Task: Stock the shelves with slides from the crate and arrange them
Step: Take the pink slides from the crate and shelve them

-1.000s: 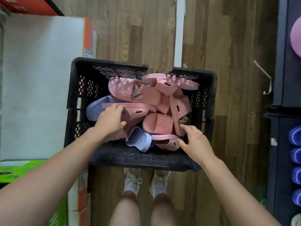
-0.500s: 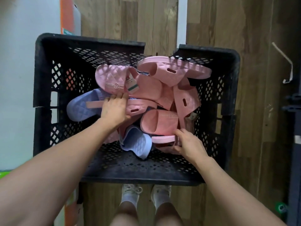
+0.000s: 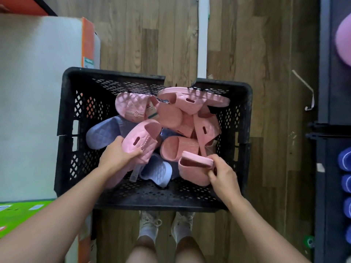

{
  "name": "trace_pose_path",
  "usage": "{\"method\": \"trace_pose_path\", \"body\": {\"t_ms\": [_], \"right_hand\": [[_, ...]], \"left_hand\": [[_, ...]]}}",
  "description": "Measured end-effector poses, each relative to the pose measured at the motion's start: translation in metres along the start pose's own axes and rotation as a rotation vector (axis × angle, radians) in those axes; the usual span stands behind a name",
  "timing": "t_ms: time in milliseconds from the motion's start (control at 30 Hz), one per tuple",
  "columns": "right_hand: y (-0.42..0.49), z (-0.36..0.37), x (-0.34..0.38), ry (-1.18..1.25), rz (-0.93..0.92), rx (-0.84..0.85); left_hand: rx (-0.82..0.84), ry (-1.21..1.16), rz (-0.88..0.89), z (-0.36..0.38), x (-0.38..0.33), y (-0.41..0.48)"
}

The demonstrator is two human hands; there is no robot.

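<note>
Wood-plank floor beneath black crate heaped with pink and lilac slides. Grips 1 pink slide with left hand at heap's 9 o'clock; pinches 2nd pink slide with right hand at 5 o'clock. Hands apart, each clamped on own slide.

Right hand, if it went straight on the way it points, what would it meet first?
Likely the next pink slide, just beyond the held slide in the crate; depth is unclear.
</note>
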State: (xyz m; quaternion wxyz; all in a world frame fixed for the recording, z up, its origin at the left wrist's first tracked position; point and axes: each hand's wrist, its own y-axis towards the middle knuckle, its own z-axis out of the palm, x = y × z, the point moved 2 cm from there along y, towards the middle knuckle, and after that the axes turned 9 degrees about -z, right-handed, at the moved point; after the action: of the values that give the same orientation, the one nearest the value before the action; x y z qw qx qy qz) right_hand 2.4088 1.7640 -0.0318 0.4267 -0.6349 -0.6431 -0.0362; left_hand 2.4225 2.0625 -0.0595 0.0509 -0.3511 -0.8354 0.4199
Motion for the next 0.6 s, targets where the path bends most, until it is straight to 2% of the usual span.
{"method": "trace_pose_path", "body": {"t_ms": [200, 367, 467, 600], "right_hand": [[0.001, -0.022, 0.019, 0.399, 0.163, -0.196], [0.001, -0.035, 0.032, 0.599, 0.225, -0.255], [-0.007, -0.051, 0.046, 0.715, 0.208, -0.288], [-0.017, -0.079, 0.066, 0.731, 0.176, -0.303]], "left_hand": [[0.067, -0.275, -0.099, -0.017, 0.02, -0.014], [0.26, -0.508, -0.079, -0.035, 0.023, -0.037], [0.211, -0.511, -0.017, -0.046, 0.025, -0.055], [0.126, -0.463, 0.006, -0.062, 0.031, -0.079]]}}
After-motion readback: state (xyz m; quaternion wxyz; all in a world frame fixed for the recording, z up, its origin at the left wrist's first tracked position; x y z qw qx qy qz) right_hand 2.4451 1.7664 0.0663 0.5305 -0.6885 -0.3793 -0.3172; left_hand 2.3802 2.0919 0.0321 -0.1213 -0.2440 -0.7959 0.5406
